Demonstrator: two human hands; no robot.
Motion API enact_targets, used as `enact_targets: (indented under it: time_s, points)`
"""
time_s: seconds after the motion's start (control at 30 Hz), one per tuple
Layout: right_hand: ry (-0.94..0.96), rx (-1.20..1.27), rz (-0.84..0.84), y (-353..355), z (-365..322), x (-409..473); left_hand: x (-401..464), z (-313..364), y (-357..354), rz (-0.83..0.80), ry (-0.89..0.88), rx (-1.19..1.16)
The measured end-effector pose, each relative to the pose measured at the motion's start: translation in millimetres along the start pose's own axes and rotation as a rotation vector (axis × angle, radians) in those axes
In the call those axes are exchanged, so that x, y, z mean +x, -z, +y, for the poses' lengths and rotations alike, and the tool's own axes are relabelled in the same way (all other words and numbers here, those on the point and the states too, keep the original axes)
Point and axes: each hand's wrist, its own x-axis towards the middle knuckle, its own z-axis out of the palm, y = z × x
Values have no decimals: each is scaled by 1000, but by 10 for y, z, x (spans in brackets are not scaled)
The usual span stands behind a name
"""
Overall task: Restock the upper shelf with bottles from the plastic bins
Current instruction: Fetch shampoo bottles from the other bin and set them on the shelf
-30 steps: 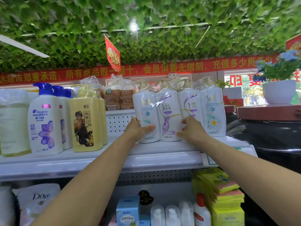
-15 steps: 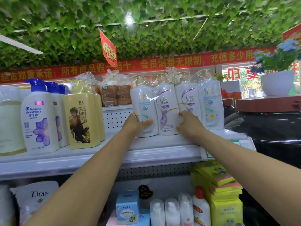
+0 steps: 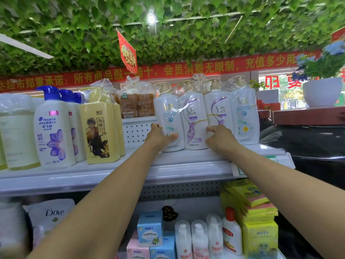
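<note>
Your left hand (image 3: 161,137) grips the leftmost wrapped bottle (image 3: 169,120) with its thumb across the front, while your right hand (image 3: 220,140) curls around the third bottle (image 3: 217,111), both upright on the upper shelf (image 3: 112,176).

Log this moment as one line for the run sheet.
stage: seating wrapped bottles on upper shelf | left hand: grips teal-label bottle | right hand: holds purple-label bottle | bottles upright

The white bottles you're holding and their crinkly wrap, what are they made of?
The white bottles look like smooth, glossy plastic: they are opaque and shine softly. The crinkly wrap is probably thin clear plastic film: see-through, wrinkled, glinting, bunched at the top.
</note>
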Motion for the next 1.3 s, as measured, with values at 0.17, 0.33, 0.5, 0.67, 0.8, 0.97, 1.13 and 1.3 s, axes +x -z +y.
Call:
enact_targets:
  time_s: [0.17, 0.33, 0.5, 0.67, 0.8, 0.97, 1.13, 1.3]
  points:
    - [22, -66, 23, -39, 21, -11, -72, 85, 40, -55, 15, 90]
    - [99, 28, 183, 16, -51, -127, -316, 292, 174, -59, 23, 79]
    - [296, 214, 360, -12, -147, -586, -788, 376, 146, 144, -98, -400]
    - [437, 293, 381, -281, -192, -1139, -1397, 226, 29, 71, -97, -808]
    - [372, 374, 325, -467, -56, -1455, -1783, -101, -9, 105, -26, -900]
    - [275, 500, 182, -626, 99, -1812, -2159, -471, -79, 101, 128, -939]
    - [207, 498, -81, -668, 459, -2286, -2586, -816, -262, 22, 265, -816]
    - [91, 429, -266, -653, 896, -2511, -2911, -1024, -539, -42, 397, -745]
